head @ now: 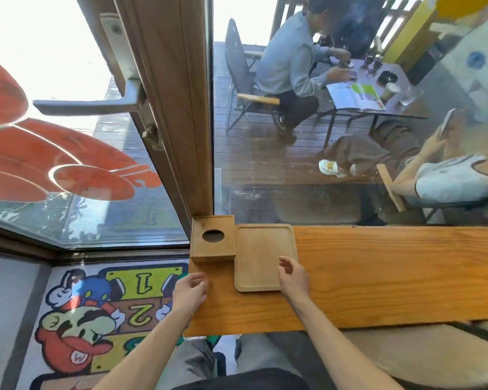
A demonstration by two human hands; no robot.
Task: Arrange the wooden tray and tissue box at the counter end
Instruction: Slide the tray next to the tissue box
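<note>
A wooden tissue box [213,239] with a round hole in its top stands in the far left corner of the wooden counter [378,274], against the window post. A shallow rectangular wooden tray [261,257] lies flat right beside it, touching its right side. My left hand [190,292] hovers over the counter's left end, in front of the box, fingers loosely curled and empty. My right hand [293,274] is at the tray's near right corner, fingers apart and holding nothing.
A glass window [321,178] runs along the counter's far edge; people sit at a table [378,88] outside. A wooden door frame [178,108] with a metal handle [88,104] rises at left. A cartoon floor mat [96,319] lies below the counter's left end.
</note>
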